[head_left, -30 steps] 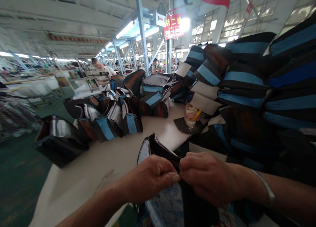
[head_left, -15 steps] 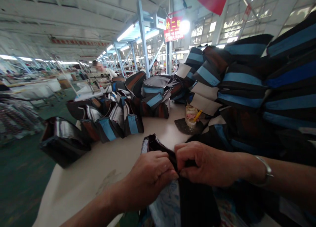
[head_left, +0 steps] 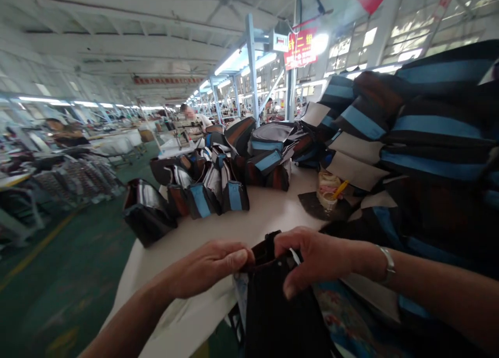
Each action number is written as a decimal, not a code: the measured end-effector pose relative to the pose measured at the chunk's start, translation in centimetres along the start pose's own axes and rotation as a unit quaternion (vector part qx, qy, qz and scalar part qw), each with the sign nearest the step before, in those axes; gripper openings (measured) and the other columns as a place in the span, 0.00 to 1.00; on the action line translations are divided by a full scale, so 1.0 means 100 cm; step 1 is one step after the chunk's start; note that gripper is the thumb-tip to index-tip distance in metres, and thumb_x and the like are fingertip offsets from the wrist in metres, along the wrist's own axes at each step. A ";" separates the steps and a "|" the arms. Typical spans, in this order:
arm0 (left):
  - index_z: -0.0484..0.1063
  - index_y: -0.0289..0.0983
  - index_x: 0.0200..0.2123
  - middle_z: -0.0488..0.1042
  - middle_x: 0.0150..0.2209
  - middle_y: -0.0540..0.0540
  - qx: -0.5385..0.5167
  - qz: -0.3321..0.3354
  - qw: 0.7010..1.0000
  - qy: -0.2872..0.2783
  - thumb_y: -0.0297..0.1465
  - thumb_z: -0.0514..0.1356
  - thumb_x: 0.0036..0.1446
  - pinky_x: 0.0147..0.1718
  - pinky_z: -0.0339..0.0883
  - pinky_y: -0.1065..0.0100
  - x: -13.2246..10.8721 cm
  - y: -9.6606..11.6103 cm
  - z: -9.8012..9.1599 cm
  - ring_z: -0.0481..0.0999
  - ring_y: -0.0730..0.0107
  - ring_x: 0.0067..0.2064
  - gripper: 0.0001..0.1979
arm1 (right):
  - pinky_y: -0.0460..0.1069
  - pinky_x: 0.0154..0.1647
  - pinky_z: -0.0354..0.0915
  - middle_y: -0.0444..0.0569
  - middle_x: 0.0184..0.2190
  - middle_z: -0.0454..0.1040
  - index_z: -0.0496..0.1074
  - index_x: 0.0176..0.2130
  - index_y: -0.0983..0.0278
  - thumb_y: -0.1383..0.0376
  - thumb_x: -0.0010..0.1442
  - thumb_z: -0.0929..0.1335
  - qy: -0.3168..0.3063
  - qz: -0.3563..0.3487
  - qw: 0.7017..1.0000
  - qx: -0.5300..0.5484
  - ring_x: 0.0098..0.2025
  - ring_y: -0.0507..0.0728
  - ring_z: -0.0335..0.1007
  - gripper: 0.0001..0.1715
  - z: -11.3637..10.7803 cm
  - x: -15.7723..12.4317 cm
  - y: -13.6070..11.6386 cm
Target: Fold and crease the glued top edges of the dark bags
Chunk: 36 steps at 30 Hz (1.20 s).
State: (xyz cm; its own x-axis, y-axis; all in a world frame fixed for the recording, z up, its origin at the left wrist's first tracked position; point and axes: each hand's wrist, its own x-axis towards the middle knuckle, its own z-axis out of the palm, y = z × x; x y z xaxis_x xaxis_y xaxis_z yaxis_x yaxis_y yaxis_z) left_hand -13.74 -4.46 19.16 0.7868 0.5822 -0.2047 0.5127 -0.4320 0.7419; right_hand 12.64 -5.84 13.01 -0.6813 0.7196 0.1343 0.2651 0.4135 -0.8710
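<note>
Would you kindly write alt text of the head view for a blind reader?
The left hand and right hand pinch the top edge of a black fabric bag at a white table piled with black bags with blue stripes.

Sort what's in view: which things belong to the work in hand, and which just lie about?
In hand: black bag, pinched at its rim by left hand and right hand.
Lying about: stack of blue-striped bags, row of bags on the white table, cup.
</note>
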 end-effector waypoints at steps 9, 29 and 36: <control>0.77 0.32 0.36 0.68 0.28 0.50 -0.125 -0.050 0.990 0.050 0.44 0.62 0.59 0.29 0.56 0.71 0.014 0.016 0.031 0.62 0.71 0.30 0.19 | 0.44 0.26 0.52 0.40 0.31 0.70 0.70 0.34 0.64 0.47 0.31 0.82 0.049 0.057 0.990 -0.117 0.31 0.50 0.59 0.37 0.007 0.010 -0.032; 0.71 0.32 0.26 0.59 0.20 0.54 -0.290 -0.090 0.948 0.101 0.37 0.63 0.47 0.23 0.43 0.69 0.033 0.002 0.057 0.53 0.77 0.23 0.12 | 0.41 0.29 0.57 0.43 0.33 0.69 0.66 0.40 0.68 0.69 0.53 0.74 -0.035 0.042 0.941 0.333 0.31 0.46 0.62 0.16 0.005 -0.003 0.004; 0.71 0.33 0.28 0.56 0.22 0.54 -0.214 -0.105 0.968 0.078 0.38 0.60 0.53 0.24 0.43 0.68 0.034 0.004 0.056 0.52 0.76 0.25 0.12 | 0.42 0.29 0.57 0.42 0.31 0.69 0.65 0.39 0.67 0.73 0.52 0.69 0.007 0.046 0.976 0.211 0.31 0.47 0.62 0.13 0.006 -0.003 0.001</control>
State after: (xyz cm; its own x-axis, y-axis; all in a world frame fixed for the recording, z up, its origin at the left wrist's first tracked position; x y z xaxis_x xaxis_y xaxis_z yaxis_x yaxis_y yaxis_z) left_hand -8.96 -6.51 15.23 0.6025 0.7370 -0.3063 0.4406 0.0128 0.8976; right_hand 12.47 -6.34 12.57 -0.6572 0.7520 0.0500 0.0179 0.0819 -0.9965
